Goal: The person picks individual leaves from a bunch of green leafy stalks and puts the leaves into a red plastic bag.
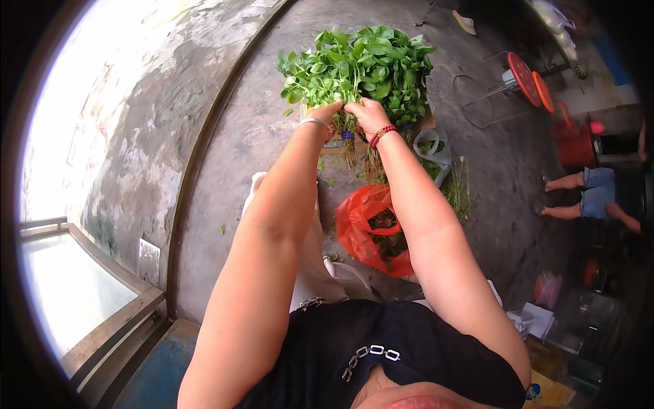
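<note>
Both arms reach forward to a bunch of leafy green vegetables [334, 76], its stems tied with a purple band. My left hand [324, 116] and my right hand [369, 116] grip the stems from either side above the band, thumbs close together. More leafy green bunches [398, 66] lie close behind and to the right, one also with a purple band. Cardboard shows partly under the greens. Nearer me sits an open red plastic bag [357, 220] with dark leaves inside, partly behind my right forearm.
A clear plastic bag of leaves [434, 153] and loose thin stems [461, 191] lie right of the bunches. Scraps dot the concrete floor [204, 204]. A stained wall [148, 128] rises at left. A red round stool [523, 79] and a person in denim shorts [598, 191] are at right.
</note>
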Demonstrator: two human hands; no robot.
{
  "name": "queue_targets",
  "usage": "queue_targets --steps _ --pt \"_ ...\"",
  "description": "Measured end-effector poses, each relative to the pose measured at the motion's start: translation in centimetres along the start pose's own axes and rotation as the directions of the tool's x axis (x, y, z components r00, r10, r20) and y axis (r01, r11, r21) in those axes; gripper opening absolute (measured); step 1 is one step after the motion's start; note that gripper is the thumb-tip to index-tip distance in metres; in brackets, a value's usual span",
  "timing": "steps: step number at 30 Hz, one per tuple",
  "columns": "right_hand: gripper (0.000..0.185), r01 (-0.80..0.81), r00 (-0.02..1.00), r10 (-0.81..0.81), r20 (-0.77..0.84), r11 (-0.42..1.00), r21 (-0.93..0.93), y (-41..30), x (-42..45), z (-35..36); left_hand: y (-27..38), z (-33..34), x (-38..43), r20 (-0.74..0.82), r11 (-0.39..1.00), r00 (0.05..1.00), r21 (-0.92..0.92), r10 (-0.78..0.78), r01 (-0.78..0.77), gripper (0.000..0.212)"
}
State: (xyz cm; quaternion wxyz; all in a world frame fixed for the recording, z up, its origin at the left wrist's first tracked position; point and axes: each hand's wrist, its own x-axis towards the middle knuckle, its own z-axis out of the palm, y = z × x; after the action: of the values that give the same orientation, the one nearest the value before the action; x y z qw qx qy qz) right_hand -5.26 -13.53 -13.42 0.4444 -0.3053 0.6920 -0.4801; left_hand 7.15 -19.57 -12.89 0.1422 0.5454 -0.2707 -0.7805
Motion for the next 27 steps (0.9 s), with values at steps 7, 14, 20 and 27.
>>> queue_targets --steps 7,14,20,27 --pt "0.022 0.184 0.978 -0.194 0.08 0.976 0.119 -1.4 -1.7 0.0 0.3 -1.0 0.3 0.291 0.994 0.957 -0.104 -0.002 0.034 0.022" --pt "0.025 0.136 0.969 -0.212 0.126 0.886 0.443 -2.6 -2.9 1.1 0.7 -0.4 0.2 0.332 0.948 0.943 -0.299 -0.005 0.11 0.031" --pt "0.028 0.146 0.96 -0.261 0.105 0.779 0.609 -4.0 -3.9 0.7 0.1 1.4 -0.3 0.333 0.95 0.941 -0.308 0.056 0.053 0.024" --pt "0.023 0.398 0.908 -0.42 0.015 0.871 0.289 -6.3 -2.3 4.8 -0.9 -2.3 7.4 -0.009 0.842 0.893 0.339 0.449 -0.42 0.023"
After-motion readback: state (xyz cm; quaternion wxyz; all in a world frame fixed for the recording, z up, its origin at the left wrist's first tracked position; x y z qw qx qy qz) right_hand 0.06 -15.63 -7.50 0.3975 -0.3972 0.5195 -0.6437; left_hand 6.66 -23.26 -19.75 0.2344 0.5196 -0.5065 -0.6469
